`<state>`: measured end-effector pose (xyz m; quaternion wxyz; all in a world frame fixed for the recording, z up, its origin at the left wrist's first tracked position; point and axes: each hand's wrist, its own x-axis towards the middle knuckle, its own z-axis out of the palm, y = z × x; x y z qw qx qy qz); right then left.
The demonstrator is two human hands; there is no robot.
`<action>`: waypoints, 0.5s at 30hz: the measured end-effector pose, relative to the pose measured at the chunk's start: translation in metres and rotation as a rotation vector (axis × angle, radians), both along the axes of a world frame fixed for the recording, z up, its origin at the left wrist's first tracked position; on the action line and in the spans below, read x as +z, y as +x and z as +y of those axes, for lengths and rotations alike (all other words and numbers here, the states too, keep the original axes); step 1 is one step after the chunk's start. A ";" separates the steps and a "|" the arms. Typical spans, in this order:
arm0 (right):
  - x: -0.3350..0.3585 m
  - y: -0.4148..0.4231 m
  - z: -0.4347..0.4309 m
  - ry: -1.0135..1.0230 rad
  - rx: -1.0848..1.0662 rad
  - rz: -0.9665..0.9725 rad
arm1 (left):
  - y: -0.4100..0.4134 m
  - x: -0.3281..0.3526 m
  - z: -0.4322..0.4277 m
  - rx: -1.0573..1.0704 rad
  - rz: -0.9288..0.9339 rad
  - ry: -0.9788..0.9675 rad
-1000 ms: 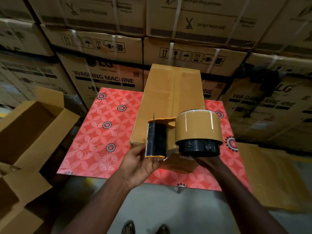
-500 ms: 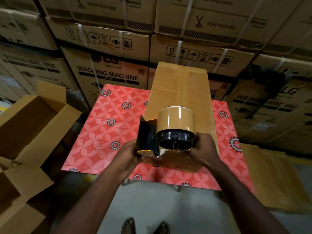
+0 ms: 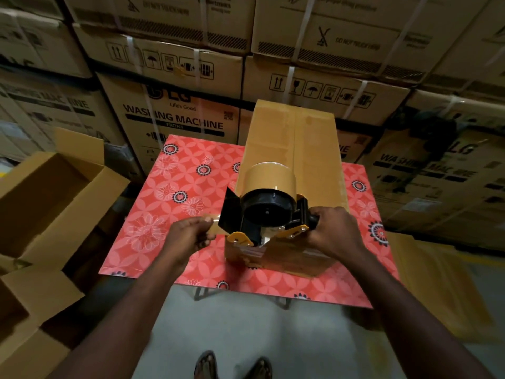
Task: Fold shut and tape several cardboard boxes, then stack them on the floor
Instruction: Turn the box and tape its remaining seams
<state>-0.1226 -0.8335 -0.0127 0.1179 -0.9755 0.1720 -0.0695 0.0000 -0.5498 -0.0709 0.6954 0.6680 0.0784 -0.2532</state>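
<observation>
Tape dispenser [image 3: 269, 203], centre frame: right hand [image 3: 332, 231] clamps handle [image 3: 313, 220], left hand [image 3: 188, 236] pinches tape end [image 3: 215, 227]. Advised: anchor end on box [image 3: 269, 138], follow seam [image 3: 293, 149].

Left hand [image 3: 188, 236] pinches tape [image 3: 215, 227], right hand [image 3: 332, 231] grips dispenser [image 3: 269, 206].

A: What colours am I reading off the cover [image 3: 169, 214]?
B: I get coral red, a pale petal lattice, black-and-white rosettes dotted over it.
A: The box [image 3: 292, 149]?
B: Plain tan. I see the tape [image 3: 269, 177] glossy tan too, its dispenser [image 3: 232, 214] black with yellow plates. The cartons [image 3: 175, 116] behind: brown, black print, white straps.
</observation>
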 end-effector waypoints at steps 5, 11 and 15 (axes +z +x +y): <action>-0.006 -0.001 -0.001 -0.020 -0.012 0.030 | 0.001 -0.009 -0.004 -0.026 -0.017 0.004; -0.008 -0.002 0.002 -0.005 -0.003 0.071 | -0.002 -0.023 -0.014 -0.020 -0.029 0.016; -0.009 -0.003 0.004 -0.046 -0.001 0.087 | -0.007 -0.030 -0.027 -0.023 -0.040 0.068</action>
